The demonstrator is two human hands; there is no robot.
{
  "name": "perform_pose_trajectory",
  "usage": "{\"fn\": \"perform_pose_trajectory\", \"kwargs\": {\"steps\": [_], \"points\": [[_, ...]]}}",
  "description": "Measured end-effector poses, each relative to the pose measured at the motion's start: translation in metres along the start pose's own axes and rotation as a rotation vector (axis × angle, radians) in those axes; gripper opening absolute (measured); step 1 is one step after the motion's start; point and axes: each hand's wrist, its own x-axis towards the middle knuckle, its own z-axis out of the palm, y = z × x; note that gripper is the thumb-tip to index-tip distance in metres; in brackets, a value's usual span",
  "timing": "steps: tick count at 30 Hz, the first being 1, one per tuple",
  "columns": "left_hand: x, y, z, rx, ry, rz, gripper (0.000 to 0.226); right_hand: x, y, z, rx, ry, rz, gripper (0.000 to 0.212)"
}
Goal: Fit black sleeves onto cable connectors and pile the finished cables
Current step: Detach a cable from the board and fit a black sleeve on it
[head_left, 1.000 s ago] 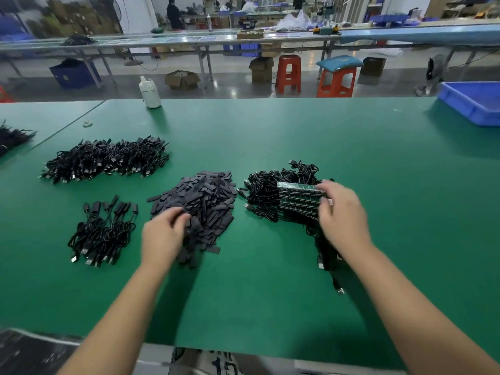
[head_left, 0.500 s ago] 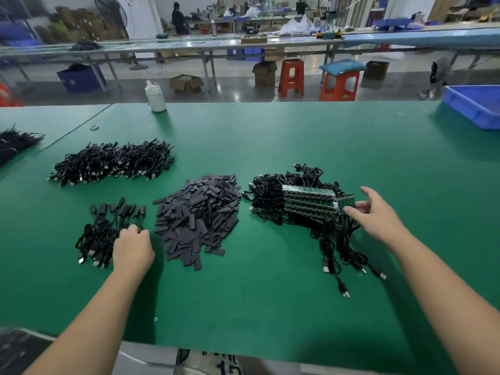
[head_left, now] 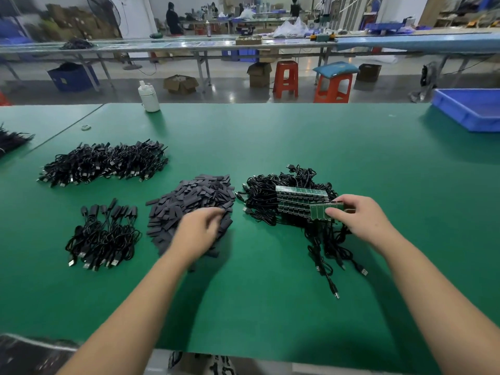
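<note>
A heap of flat black sleeves (head_left: 194, 197) lies mid-table. My left hand (head_left: 198, 230), blurred by motion, hovers over its near right part with fingers loosely extended and nothing visibly held. To the right is a tangle of black cables (head_left: 263, 197) joined to rows of green connector boards (head_left: 300, 194). My right hand (head_left: 361, 217) pinches one green board strip (head_left: 320, 211) at the tangle's right edge, and cables hang from it. A small pile of sleeved cables (head_left: 104, 236) lies at the near left.
A bigger pile of black cables (head_left: 105, 163) lies further back on the left of the green table (head_left: 270, 136). A white bottle (head_left: 148, 97) stands at the far edge and a blue tray (head_left: 470, 109) at the far right. More black cables (head_left: 10, 140) reach in from the left.
My left hand has swung right from the small sleeved pile back to the sleeve heap. My right hand has taken hold of a green board strip and pulled it slightly off the stack.
</note>
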Motion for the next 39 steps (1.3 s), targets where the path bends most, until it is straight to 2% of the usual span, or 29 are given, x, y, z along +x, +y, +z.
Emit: {"fn": "perform_pose_trajectory", "kwargs": {"steps": [4, 6, 9, 10, 13, 17, 22, 29, 32, 35, 38, 39], "points": [[-0.003, 0.095, 0.042, -0.43, -0.273, 0.044, 0.042, -0.007, -0.016, 0.0, 0.112, -0.002, -0.101, 0.01], [-0.001, 0.125, 0.057, -0.548, -0.277, 0.017, 0.04, -0.011, -0.023, 0.0, 0.192, -0.027, -0.151, 0.005], [0.003, 0.146, 0.06, -0.501, -0.154, 0.046, 0.008, -0.015, -0.027, -0.003, 0.233, -0.04, -0.182, 0.004], [0.004, 0.148, 0.06, -0.483, -0.134, 0.061, 0.007, -0.015, -0.026, -0.004, 0.245, -0.034, -0.185, 0.005], [0.003, 0.153, 0.058, -0.448, -0.131, 0.094, 0.018, -0.017, -0.026, -0.004, 0.207, -0.002, -0.212, 0.006], [0.002, 0.156, 0.057, -0.284, -0.062, 0.084, 0.037, -0.019, -0.032, 0.005, 0.063, 0.074, -0.3, 0.006], [-0.002, 0.162, 0.056, -0.174, 0.034, 0.095, 0.045, -0.02, -0.037, 0.011, 0.002, 0.151, -0.303, 0.012], [-0.004, 0.167, 0.063, -0.171, 0.087, 0.058, 0.051, -0.023, -0.035, 0.021, -0.099, 0.269, -0.285, 0.018], [-0.001, 0.158, 0.061, -0.209, 0.075, 0.034, 0.041, -0.018, -0.029, 0.013, -0.091, 0.171, -0.279, 0.014], [0.004, 0.143, 0.05, -0.3, -0.031, 0.044, 0.03, -0.007, -0.019, -0.009, -0.125, -0.004, -0.252, 0.015], [0.003, 0.132, 0.041, -0.39, -0.152, 0.08, 0.02, 0.01, -0.01, -0.012, -0.157, 0.003, -0.244, 0.008], [0.002, 0.13, 0.041, -0.418, -0.172, 0.081, 0.017, 0.016, -0.007, -0.008, -0.164, 0.01, -0.226, 0.012]]}}
